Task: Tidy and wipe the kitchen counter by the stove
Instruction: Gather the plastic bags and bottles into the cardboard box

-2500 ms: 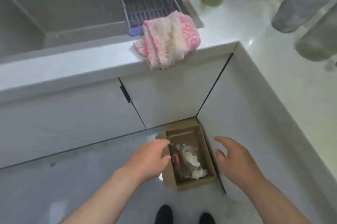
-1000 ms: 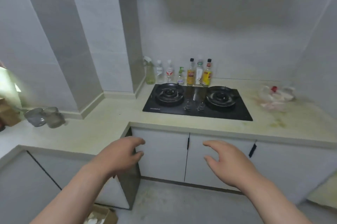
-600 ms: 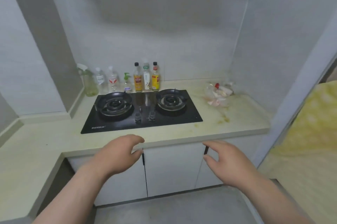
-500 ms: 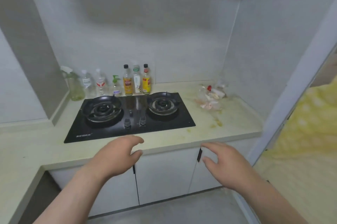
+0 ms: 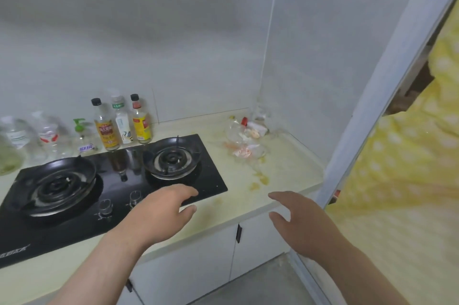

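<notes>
Kitchen counter [image 5: 285,173] status: judged untidied and unwiped; the surface to the right of the stove [image 5: 211,180] carries both litter and stains.

1. Nearest the camera, the left hand [image 5: 161,215] is held over the front right corner of the stove. Its fingers are loosely curved and hold nothing.
2. The right hand [image 5: 303,222] is held at the counter's front edge, above the cabinet doors [image 5: 193,262]. Its fingers are spread, slightly bent, and hold nothing. Whether either hand touches a surface cannot be told.
3. No wiping cloth is in view, so wiping is judged not yet begun.
4. Faint yellowish smears lie along the front edge of the counter. Beyond them, yellow stains [image 5: 259,179] mark the surface just beside the stove.
5. Further back, a pile of clear plastic litter [image 5: 244,141] with a red cap and orange scraps lies near the corner of the walls. It remains to be removed.
6. Along the back wall, a row of bottles [image 5: 121,123] stands upright behind the stove. They appear orderly.

Remaining work, as judged: clear the litter, fetch a cloth, wipe the stains and smears.
</notes>
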`<move>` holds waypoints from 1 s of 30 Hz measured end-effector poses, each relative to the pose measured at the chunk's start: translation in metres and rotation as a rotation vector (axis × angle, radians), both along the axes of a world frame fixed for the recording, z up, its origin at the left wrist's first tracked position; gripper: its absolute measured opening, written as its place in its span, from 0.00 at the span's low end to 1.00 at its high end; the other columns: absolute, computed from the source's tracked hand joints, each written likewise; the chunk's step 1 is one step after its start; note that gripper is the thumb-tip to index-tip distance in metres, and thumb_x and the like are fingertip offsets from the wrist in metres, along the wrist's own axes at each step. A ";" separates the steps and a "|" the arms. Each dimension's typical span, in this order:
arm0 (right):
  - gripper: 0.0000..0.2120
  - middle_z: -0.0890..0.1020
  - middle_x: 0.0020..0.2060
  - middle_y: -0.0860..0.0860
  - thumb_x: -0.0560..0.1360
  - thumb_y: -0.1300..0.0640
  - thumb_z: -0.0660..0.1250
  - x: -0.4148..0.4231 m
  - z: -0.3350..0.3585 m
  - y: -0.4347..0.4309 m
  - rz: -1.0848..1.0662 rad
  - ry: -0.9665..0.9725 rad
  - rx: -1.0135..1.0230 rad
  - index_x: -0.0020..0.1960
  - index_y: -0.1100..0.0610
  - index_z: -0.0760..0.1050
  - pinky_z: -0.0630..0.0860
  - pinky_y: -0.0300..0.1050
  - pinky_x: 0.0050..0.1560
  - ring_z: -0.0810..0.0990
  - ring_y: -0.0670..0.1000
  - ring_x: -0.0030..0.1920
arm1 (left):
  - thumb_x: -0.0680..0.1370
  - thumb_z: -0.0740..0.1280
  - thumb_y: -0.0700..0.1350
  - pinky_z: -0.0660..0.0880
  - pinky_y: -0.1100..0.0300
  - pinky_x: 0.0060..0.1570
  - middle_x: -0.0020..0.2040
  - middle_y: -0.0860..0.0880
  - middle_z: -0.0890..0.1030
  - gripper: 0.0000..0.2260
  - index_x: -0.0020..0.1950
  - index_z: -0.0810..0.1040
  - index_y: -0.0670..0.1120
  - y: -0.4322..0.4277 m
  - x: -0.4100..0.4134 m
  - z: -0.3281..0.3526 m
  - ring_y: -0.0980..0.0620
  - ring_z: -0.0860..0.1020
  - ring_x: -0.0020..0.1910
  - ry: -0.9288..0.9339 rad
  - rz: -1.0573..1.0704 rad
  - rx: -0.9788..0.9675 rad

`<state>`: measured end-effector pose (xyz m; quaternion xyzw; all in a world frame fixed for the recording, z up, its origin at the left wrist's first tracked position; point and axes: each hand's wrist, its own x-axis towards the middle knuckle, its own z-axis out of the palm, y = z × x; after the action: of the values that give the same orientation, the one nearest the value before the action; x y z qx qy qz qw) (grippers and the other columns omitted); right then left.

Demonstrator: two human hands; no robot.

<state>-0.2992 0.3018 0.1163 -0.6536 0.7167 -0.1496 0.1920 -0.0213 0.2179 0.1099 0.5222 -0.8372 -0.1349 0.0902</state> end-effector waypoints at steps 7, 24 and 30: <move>0.21 0.67 0.71 0.37 0.80 0.47 0.59 -0.076 -0.015 -0.065 0.005 -0.046 -0.028 0.73 0.42 0.65 0.60 0.38 0.71 0.65 0.41 0.72 | 0.80 0.62 0.53 0.67 0.67 0.61 0.68 0.61 0.73 0.18 0.71 0.71 0.55 -0.051 -0.081 -0.004 0.60 0.71 0.66 0.007 0.016 -0.010; 0.21 0.70 0.69 0.38 0.79 0.46 0.61 -0.251 -0.030 -0.206 0.141 -0.086 -0.055 0.72 0.43 0.68 0.64 0.36 0.68 0.68 0.40 0.69 | 0.80 0.62 0.54 0.68 0.68 0.60 0.67 0.61 0.73 0.17 0.70 0.71 0.57 -0.142 -0.241 -0.005 0.60 0.74 0.63 0.005 0.184 0.054; 0.22 0.70 0.69 0.38 0.79 0.47 0.62 -0.262 -0.041 -0.251 0.148 -0.112 -0.039 0.73 0.43 0.66 0.65 0.37 0.67 0.69 0.41 0.69 | 0.80 0.62 0.54 0.67 0.68 0.60 0.68 0.62 0.73 0.17 0.69 0.72 0.57 -0.185 -0.248 -0.013 0.60 0.73 0.65 0.021 0.230 0.056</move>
<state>-0.5607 0.0504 0.0753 -0.6990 0.6515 -0.1854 0.2295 -0.2692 0.0329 0.0969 0.6157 -0.7667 -0.1524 0.0994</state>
